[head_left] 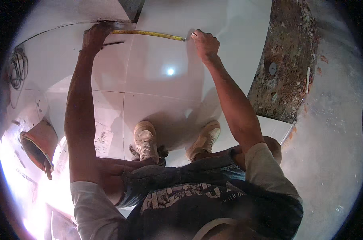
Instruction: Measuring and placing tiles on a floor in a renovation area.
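Note:
My left hand (96, 37) is closed on the left end of an extended yellow tape measure (148, 34), at the upper edge of the white floor tiles (157, 106). The tape runs right toward my right hand (203, 42), which is closed just beyond its free end, with something small and light at the fingertips, too small to name. A thin dark rod (113, 43) lies on the tiles beside and partly behind my left hand, below the tape.
A coil of dark cable (18, 68) lies at the far left. An orange bucket (38, 146) sits at the lower left. On the right, an untiled strip of rubble (281, 68) borders a grey concrete floor (329, 160). A wall corner (129, 10) is at the top. My shoes (145, 142) are below.

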{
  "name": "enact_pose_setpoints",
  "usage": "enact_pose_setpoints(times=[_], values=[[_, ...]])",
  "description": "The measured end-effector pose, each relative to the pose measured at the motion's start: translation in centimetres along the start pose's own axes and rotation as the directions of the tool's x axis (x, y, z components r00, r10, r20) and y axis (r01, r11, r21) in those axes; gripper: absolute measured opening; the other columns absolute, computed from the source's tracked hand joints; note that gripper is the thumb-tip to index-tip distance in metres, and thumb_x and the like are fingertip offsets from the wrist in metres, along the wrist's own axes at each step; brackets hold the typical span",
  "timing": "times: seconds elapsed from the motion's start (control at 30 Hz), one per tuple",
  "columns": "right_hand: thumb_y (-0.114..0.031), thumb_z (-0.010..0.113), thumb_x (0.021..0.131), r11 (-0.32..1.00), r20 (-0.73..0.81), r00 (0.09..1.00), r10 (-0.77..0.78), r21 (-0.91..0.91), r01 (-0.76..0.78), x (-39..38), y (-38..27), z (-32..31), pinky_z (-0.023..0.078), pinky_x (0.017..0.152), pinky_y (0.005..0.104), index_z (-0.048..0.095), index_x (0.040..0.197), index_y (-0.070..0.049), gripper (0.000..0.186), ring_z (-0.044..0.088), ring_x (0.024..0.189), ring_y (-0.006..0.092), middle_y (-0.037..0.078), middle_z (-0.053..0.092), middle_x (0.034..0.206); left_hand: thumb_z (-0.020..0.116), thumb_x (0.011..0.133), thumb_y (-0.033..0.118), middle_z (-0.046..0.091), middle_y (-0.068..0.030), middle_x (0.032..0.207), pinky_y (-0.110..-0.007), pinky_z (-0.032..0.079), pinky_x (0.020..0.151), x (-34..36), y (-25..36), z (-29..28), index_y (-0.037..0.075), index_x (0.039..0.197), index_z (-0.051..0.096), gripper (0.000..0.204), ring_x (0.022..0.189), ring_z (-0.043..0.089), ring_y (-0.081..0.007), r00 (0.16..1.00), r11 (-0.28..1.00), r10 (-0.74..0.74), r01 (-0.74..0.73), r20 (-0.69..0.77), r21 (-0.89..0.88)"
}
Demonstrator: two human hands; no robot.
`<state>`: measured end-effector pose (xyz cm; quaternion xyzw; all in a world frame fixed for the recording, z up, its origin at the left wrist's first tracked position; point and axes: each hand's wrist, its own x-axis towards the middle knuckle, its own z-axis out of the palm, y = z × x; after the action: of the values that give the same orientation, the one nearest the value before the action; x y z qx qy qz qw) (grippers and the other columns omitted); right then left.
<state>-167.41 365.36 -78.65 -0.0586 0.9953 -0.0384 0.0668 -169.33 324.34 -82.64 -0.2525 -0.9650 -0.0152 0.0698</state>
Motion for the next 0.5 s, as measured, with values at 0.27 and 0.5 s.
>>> enact_pose_setpoints(times=[0.27,0.5], values=[[-0.036,0.057,0.088,0.999,0.094,0.995,0.041,-0.003,-0.041,0.2,-0.2,-0.2,0.052,0.058,0.0425,0.059,0.089,-0.013,0.023,0.065,0.069,0.0307,0.008,0.065,0.074,0.050,0.093,0.027,0.063,-0.0091,0.105,-0.034,0.054,0.059,0.7,0.6,-0.4,0.009,0.111,0.060,0.028,0.058,0.064,-0.0209,0.970,0.960,-0.191,0.217,0.152,-0.180],[-0.035,0.055,0.089,0.997,0.060,0.997,-0.050,-0.054,0.053,0.3,-0.3,-0.3,0.052,0.057,0.0423,0.060,0.090,-0.013,0.022,0.066,0.068,0.0313,0.010,0.066,0.074,0.048,0.092,0.029,0.062,-0.0049,0.110,-0.038,0.053,0.070,0.2,1.6,-2.1,0.013,0.112,0.061,0.028,0.078,0.065,-0.0245,0.898,0.886,-0.334,0.403,0.285,-0.231]])
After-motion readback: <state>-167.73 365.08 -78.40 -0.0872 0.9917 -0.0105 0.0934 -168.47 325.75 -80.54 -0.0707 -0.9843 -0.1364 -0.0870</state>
